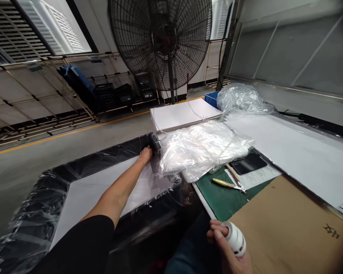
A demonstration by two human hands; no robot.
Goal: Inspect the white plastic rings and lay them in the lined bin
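My left hand (146, 153) reaches to the far inner corner of a large black-rimmed bin (100, 156) wrapped in clear plastic, with white sheets (94, 192) lying inside. Its fingers are bent at the rim and partly hidden, so what they hold cannot be made out. At the bottom, my right hand (227, 247) is closed round a white tape roll (236, 239), near the edge of a green mat (217, 196). A heap of clear plastic bags (202, 146) lies between the bin and the mat.
Yellow-handled nippers (224, 183), a black phone (249, 164) and a printed paper (263, 177) lie on the mat beside brown cardboard (291, 220). Behind are a white stack (185, 113), a blue bin (211, 99) and a large fan (162, 38). White sheeting (297, 148) covers the right side.
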